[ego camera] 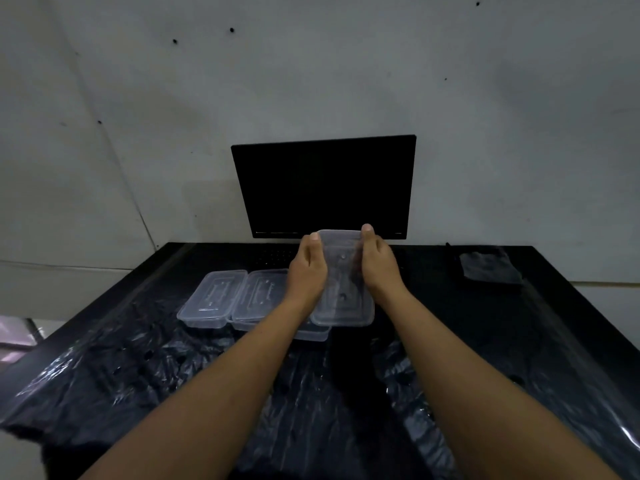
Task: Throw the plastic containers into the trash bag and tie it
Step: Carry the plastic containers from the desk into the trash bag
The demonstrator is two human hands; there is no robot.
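Observation:
A clear plastic container [343,282] is lifted and tilted above the black table, held between both hands. My left hand [307,268] grips its left side and my right hand [379,263] grips its right side, thumbs up at the far rim. Two more clear lidded containers lie side by side on the table to the left, one at the far left [214,297] and one [258,292] partly hidden behind my left forearm. A black trash bag [166,372] lies crumpled and spread across the near part of the table, under my forearms.
A dark monitor [323,187] stands against the grey wall behind the containers, with a keyboard [277,254] below it. A folded dark cloth [490,268] lies at the back right of the black table [571,306].

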